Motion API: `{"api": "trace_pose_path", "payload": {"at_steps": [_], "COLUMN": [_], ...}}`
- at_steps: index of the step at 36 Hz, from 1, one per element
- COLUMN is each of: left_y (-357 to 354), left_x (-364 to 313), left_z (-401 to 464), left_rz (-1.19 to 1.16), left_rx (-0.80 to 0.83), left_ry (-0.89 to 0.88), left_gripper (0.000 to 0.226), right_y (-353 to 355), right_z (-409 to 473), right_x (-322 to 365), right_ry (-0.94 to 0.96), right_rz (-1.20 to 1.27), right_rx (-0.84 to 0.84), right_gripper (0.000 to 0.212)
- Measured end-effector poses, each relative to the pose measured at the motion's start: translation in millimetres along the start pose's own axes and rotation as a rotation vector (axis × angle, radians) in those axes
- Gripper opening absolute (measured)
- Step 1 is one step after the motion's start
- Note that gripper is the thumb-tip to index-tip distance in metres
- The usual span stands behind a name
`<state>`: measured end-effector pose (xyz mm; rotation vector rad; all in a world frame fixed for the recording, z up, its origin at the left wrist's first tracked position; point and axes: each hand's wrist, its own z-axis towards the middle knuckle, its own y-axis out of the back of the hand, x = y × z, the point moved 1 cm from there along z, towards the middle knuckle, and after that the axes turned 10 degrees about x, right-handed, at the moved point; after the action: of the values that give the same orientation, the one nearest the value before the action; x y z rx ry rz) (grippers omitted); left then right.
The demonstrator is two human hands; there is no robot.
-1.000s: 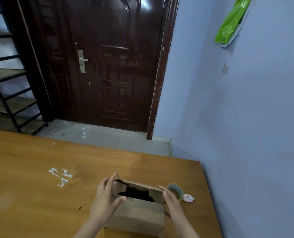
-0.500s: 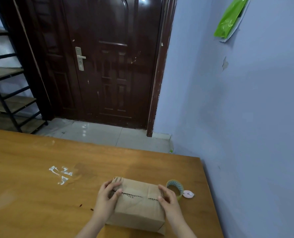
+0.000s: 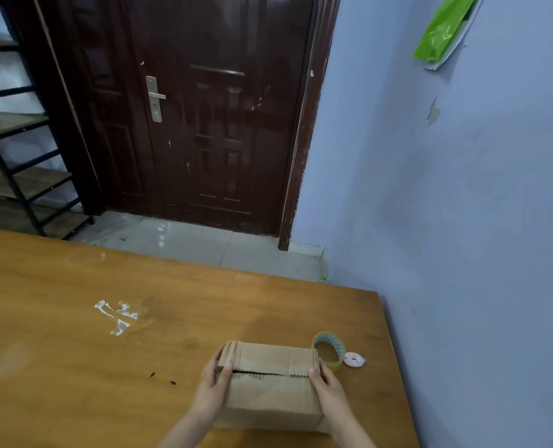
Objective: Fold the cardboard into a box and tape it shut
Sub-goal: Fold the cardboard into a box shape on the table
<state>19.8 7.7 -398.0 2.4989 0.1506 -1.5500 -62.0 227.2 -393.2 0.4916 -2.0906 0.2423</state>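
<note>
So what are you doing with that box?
A person is closing a cardboard box on the wooden table. The left hand and right hand press on its two ends, holding the top flaps together along a thin seam. No tape is on it yet; the tape roll stands just beside the box, next to a small pink object.

I see both bare arms reaching forward from the bottom edge. My left hand (image 3: 213, 388) presses one end of the brown cardboard box (image 3: 270, 386), thumb on top. My right hand (image 3: 328, 388) presses the other end, fingers fairly straight.
</note>
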Motion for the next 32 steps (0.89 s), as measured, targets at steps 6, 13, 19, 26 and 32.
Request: {"api": "trace_pose_path", "payload": {"at_steps": [6, 13, 19, 26, 32], "left_y": [4.5, 30.6, 31.3, 23.7, 27.4], "left_x": [11.7, 14.0, 13.8, 5.8, 1.6], "left_z": [-3.2, 2.4, 5.8, 10.2, 18.4], "left_rz": [-0.015, 0.15, 0.672, 1.137, 1.148], "left_rx": [-0.038, -0.127, -0.177, -0.127, -0.027], "left_ry": [0.039, -0.088, -0.185, -0.218, -0.167], "left_gripper": [0.052, 0.05, 0.052, 0.054, 0.051], "right_y": [-8.4, -31.1, -39.7, -39.9, -40.2], "right_z": [0.7, 10.6, 20.3, 21.3, 21.8], "right_x": [-15.3, -13.6, -16.9, -19.0, -20.3], "right_ry": [-0.05, -0.051, -0.006, 0.027, 0.065], "right_rz": [-0.001, -0.018, -0.037, -0.051, -0.051], "right_rx": [0.057, 0.095, 0.066, 0.05, 0.042], "right_gripper": [0.055, 0.063, 0.068, 0.064, 0.062]}}
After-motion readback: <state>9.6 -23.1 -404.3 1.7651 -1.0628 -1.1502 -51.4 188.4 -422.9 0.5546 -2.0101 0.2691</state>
